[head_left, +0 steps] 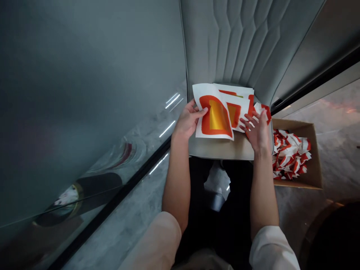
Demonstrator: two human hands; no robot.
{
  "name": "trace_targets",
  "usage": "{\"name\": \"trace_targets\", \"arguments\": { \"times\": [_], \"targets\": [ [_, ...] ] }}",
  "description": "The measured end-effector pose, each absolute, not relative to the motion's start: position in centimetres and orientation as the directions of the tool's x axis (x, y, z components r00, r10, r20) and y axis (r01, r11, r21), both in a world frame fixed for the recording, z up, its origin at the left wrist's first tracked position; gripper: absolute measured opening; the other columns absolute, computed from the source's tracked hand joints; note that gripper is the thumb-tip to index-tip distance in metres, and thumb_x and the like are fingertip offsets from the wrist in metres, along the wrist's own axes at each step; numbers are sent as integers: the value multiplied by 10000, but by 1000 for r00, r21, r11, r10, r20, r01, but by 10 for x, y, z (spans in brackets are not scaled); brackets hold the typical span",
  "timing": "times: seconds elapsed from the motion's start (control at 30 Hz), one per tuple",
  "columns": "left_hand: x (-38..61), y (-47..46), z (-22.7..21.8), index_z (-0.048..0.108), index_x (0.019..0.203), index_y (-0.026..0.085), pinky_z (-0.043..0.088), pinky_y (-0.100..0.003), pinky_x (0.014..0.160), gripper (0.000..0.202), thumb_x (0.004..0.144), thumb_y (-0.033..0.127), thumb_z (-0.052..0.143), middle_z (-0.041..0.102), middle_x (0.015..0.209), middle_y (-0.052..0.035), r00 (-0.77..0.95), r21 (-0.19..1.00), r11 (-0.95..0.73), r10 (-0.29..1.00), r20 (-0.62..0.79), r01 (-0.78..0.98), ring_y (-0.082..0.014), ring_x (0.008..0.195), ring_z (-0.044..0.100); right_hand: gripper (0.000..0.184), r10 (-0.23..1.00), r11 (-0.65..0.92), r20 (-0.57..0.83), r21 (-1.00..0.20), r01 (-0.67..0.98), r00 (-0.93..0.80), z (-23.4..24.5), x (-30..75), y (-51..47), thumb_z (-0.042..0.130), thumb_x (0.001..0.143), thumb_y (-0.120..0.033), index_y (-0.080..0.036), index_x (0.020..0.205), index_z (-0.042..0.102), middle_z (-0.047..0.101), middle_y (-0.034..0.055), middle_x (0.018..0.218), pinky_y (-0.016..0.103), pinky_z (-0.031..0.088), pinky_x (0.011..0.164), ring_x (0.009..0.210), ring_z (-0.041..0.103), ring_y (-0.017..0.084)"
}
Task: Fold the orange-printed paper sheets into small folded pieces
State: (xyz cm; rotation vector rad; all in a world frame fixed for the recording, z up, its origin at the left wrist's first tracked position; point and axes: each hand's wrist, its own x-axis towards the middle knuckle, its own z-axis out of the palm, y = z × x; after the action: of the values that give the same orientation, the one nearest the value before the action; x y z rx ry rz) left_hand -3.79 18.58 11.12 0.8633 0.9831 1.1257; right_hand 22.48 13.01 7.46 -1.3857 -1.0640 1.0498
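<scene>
My left hand (191, 117) pinches the left edge of a white paper sheet (216, 114) printed with a red-orange border and a shiny gold panel. The sheet is held up slightly curved above the chair seat. Behind and to its right lie more printed sheets (239, 91) of the same kind, partly covered by it. My right hand (257, 129) is beside the right edge of these sheets, palm turned up, fingers spread, gripping nothing. A crumpled or folded red-and-white piece (266, 108) shows just behind the right fingers.
The sheets rest on a grey padded chair (222, 148) with a quilted backrest. On the floor at the right stands a cardboard box (315, 161) holding many red-and-white paper scraps (291, 153). A dark round object (334, 236) is at the lower right. A glossy panel (98, 75) rises at the left.
</scene>
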Motion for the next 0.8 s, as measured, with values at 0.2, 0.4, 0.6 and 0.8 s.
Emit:
{"name": "trace_targets", "arguments": {
  "times": [0.2, 0.4, 0.6, 0.8],
  "targets": [
    [-43, 180, 103, 678, 1179, 213, 651, -429, 904, 460, 758, 195, 863, 774, 1022, -76, 220, 914, 330, 934, -280, -235, -286, 1019, 762, 716, 956, -293, -292, -956, -17, -12, 86, 210, 120, 557, 877, -834, -249, 1286, 613, 755, 119, 1143, 447, 657, 828, 990, 758, 278],
    [-38, 177, 87, 673, 1096, 206, 663, -451, 837, 423, 723, 94, 840, 751, 980, -80, 105, 906, 399, 916, -387, -141, -297, 968, 764, 760, 991, -110, -106, -993, 42, 81, 101, 210, 116, 391, 915, -873, -281, 1294, 681, 764, 112, 1142, 537, 592, 990, 1190, 695, 333],
    [-21, 174, 102, 645, 1113, 220, 652, -410, 847, 421, 756, 170, 861, 761, 1001, -54, 203, 915, 341, 932, -299, -217, -269, 995, 757, 717, 991, 47, 66, -985, 164, 113, 98, 193, 120, 349, 983, -793, -346, 1533, 456, 651, 93, 1404, 536, 560, 1039, 1337, 602, 319],
    [-7, 171, 106, 667, 1099, 217, 627, -329, 832, 301, 852, 287, 823, 748, 958, -50, 267, 942, 292, 933, -242, -168, -239, 999, 736, 860, 996, 8, 26, -982, 189, 91, 89, 178, 121, 637, 941, -645, -375, 1623, 187, 617, 120, 1427, 493, 601, 994, 1217, 670, 286]
  ]
}}
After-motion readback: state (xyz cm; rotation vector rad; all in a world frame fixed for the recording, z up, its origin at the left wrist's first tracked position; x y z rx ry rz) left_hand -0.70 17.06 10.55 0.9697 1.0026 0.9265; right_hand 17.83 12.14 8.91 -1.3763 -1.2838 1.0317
